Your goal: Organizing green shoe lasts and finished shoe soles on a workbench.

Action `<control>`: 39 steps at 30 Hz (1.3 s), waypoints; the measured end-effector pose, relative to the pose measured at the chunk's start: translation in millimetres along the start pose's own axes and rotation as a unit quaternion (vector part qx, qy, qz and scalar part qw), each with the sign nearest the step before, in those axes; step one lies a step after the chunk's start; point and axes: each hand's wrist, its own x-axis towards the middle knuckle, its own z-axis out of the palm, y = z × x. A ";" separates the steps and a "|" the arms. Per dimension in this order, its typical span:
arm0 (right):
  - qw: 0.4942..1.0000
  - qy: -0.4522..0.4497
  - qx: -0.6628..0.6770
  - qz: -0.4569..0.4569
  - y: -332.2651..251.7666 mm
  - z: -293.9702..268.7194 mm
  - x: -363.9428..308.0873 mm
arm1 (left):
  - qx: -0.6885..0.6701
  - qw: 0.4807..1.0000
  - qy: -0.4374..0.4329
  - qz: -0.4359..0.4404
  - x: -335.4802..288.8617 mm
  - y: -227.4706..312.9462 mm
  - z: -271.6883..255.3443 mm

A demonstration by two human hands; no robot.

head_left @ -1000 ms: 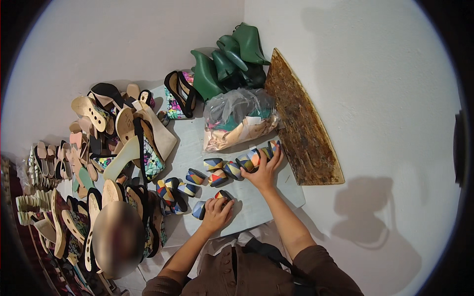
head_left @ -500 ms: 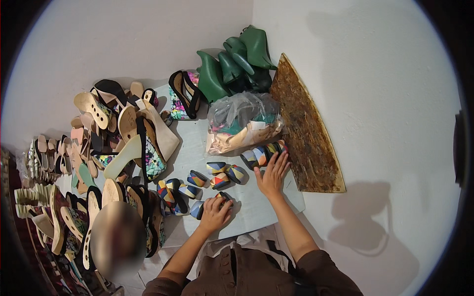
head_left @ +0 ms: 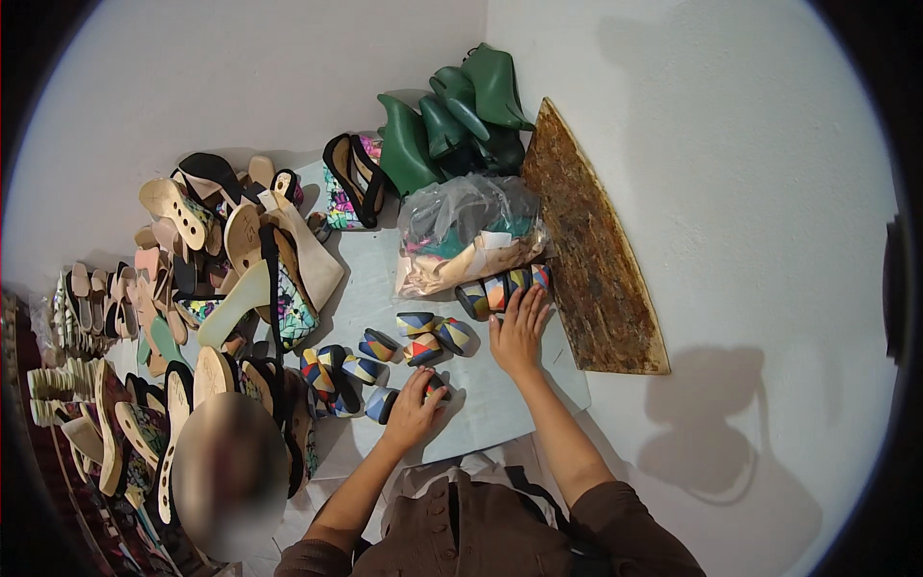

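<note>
White walls (head_left: pixel 760 240) enclose the pale-blue bench (head_left: pixel 490 409). The right hand (head_left: pixel 520 344) lies spread across a row of multicoloured, black-edged, curved pieces (head_left: pixel 495 292) near its right edge; light, even pressure should keep them aligned. The left hand (head_left: pixel 411 417) curls over a multicoloured, dark-edged piece (head_left: pixel 437 390) toward the near edge; I can't tell whether it grips.

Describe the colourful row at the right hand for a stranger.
Find the mottled brown board. Left of it, below the clear bag, the colourful row lies at the right hand. Unlike the scattered pieces nearby, its pieces line up side by side.
</note>
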 end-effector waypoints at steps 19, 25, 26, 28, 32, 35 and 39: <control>0.883 -0.159 0.438 0.050 -17.9 -57.5 -94.3 | -0.172 0.985 0.014 -0.023 33.9 27.6 26.9; 0.957 -0.089 0.277 -0.004 -22.4 -61.2 -88.7 | -0.164 0.986 -0.001 -0.011 48.3 35.3 31.4; 0.957 -0.087 0.275 -0.004 -20.8 -60.8 -87.6 | -0.160 0.987 -0.019 -0.015 50.3 36.4 30.9; 0.949 -0.082 0.302 0.036 -12.8 -56.4 -85.1 | -0.158 0.987 0.002 -0.004 56.5 39.3 27.1; 0.946 0.011 0.303 0.114 13.4 -44.7 -73.6 | -0.086 0.996 -0.003 -0.023 57.3 42.7 4.0; 0.950 0.092 0.274 0.120 23.1 -48.2 -49.3 | -0.060 0.997 0.017 -0.034 41.4 33.1 -10.0; 0.994 0.078 0.070 0.031 37.2 -52.3 -39.5 | -0.011 0.997 0.043 -0.061 21.4 30.4 -29.8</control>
